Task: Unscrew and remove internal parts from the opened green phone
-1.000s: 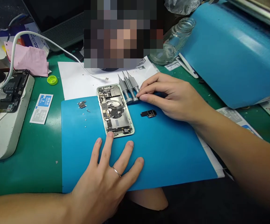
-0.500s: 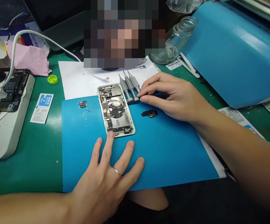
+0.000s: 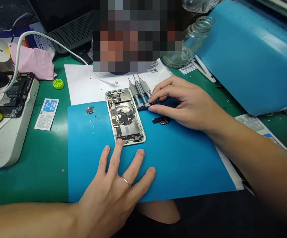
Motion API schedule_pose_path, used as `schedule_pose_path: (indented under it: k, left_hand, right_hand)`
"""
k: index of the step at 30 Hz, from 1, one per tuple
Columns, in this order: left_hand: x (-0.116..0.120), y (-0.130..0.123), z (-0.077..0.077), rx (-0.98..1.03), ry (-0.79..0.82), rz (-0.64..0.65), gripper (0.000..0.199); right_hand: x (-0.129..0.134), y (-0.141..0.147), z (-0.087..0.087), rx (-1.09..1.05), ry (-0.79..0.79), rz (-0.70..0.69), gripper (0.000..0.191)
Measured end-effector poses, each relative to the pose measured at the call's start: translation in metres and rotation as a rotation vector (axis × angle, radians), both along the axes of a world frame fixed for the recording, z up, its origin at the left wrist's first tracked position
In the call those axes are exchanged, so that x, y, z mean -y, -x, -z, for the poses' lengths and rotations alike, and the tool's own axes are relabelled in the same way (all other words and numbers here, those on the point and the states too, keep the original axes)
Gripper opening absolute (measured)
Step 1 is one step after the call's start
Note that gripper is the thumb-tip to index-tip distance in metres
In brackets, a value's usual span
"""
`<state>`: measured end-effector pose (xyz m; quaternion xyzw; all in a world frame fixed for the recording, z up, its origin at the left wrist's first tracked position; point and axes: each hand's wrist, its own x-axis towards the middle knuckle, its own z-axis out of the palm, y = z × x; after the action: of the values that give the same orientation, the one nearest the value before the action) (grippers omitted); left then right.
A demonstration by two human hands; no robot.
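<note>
Opened pale-green-framed phone (image 3: 125,116) on smooth blue mat (image 3: 190,165) — flat black part (image 3: 163,120) out, other internals (image 3: 115,121) in place. Left hand (image 3: 111,188) spread, fingertip at phone's lower edge; right hand (image 3: 183,102) at silver-grey metal screwdrivers (image 3: 140,90) — grip unclear.

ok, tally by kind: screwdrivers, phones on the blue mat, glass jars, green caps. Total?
Screwdrivers: 3
Phone: 1
Glass jar: 1
Green cap: 1
Total: 6
</note>
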<state>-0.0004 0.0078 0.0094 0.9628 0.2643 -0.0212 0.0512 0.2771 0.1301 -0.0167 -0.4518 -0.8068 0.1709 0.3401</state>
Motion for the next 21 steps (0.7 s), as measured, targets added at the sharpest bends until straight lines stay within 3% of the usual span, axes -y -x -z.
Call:
schedule_pose_path:
  k: [10, 15, 21]
  left_hand:
    - [0.000, 0.001, -0.001, 0.000, 0.031, -0.015, 0.060]
    - [0.001, 0.001, 0.001, 0.000, 0.002, -0.006, 0.062]
    - [0.001, 0.002, 0.003, 0.006, -0.012, -0.006, 0.061]
  right_hand:
    - [0.002, 0.004, 0.000, 0.032, -0.047, 0.018, 0.005]
    - [0.006, 0.005, -0.008, -0.169, -0.115, 0.058, 0.005]
    - [0.009, 0.006, -0.012, -0.275, -0.058, 0.078, 0.008]
